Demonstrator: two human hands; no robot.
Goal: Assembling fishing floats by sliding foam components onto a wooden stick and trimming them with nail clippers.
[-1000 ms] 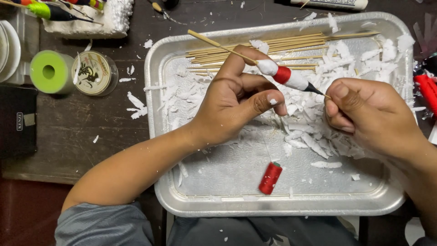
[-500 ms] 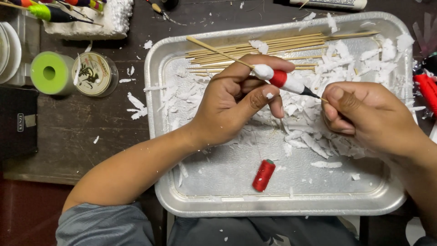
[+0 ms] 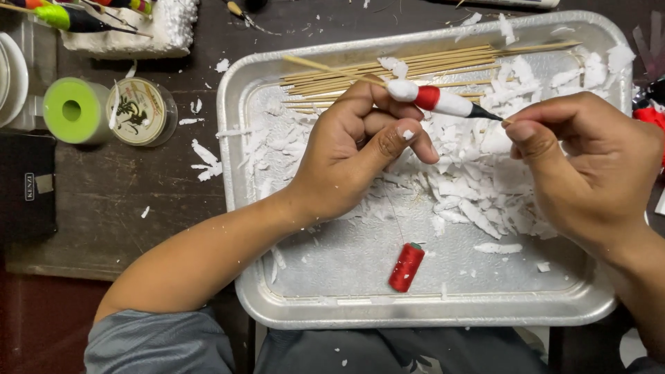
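Observation:
My left hand [image 3: 357, 152] grips a white and red foam float [image 3: 433, 100] on a thin wooden stick, held level above a metal tray [image 3: 429, 312]. My right hand [image 3: 589, 163] pinches at the float's dark pointed tip, fingers closed on something too thin to make out. A thin thread seems to run down from my left hand towards a red thread spool [image 3: 406, 266] lying in the tray below. A bundle of wooden skewers [image 3: 415, 66] lies along the tray's far side. White foam shavings [image 3: 471, 201] cover much of the tray.
On the dark wooden table to the left stand a green spool [image 3: 69, 111] and a round clear spool of line [image 3: 140, 111]. A white foam block [image 3: 131, 31] at the back left holds finished coloured floats. A black box [image 3: 28, 187] sits at the far left.
Both hands have shifted slightly up with the float. The red spool has rolled a little to the left in the tray.

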